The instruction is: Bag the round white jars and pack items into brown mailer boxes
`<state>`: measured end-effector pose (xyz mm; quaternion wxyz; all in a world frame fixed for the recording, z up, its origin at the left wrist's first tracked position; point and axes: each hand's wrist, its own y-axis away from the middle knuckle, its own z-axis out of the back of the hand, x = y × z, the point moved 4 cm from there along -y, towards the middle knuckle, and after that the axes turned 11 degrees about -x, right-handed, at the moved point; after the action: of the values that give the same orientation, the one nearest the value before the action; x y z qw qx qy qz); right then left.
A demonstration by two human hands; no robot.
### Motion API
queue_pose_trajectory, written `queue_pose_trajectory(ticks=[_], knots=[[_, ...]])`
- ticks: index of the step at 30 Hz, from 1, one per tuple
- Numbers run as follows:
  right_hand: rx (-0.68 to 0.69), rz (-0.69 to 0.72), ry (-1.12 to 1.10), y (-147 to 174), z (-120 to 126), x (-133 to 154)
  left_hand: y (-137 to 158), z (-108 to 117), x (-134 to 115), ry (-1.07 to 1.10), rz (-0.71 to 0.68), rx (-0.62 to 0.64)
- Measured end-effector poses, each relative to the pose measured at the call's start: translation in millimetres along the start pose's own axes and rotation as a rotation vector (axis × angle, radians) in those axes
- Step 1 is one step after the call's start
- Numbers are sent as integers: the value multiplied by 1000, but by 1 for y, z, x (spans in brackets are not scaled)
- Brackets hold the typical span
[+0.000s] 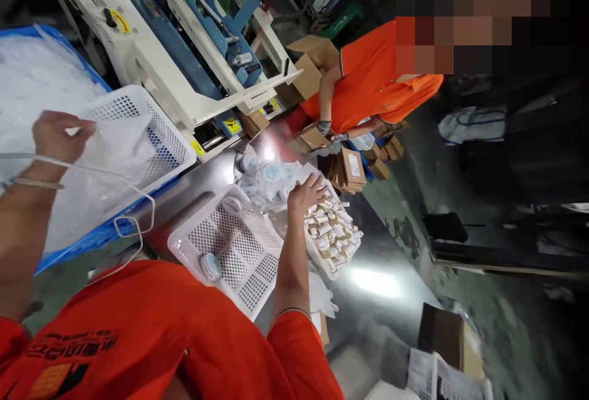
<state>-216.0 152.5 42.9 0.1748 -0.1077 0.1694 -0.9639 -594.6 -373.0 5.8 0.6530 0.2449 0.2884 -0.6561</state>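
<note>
My left hand is raised at the left, thumb and fingertips pinched on the edge of a thin clear plastic bag. The bag hangs over a white perforated basket. My right hand is open, fingers spread and palm down, at the near corner of a white tray full of small white-and-brown pieces. Beside it lie several bagged round items with pale blue tops. Between my arms stands another white basket, holding a round white container and a second white one.
A blue-lined bin of clear plastic is at the left, below a cream-and-blue machine frame. Across the metal table, a person in orange handles a carton beside stacked flat cartons. A white cable crosses my left wrist.
</note>
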Motion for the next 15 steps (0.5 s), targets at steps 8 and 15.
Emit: queue_pose_trajectory(ticks=[8,15], knots=[[445,136,-616,119,44,53,-8,28,-64,98,-140,-63],[1142,-192,-1343,208,38,188,78,-2,-129,259,-664,50]])
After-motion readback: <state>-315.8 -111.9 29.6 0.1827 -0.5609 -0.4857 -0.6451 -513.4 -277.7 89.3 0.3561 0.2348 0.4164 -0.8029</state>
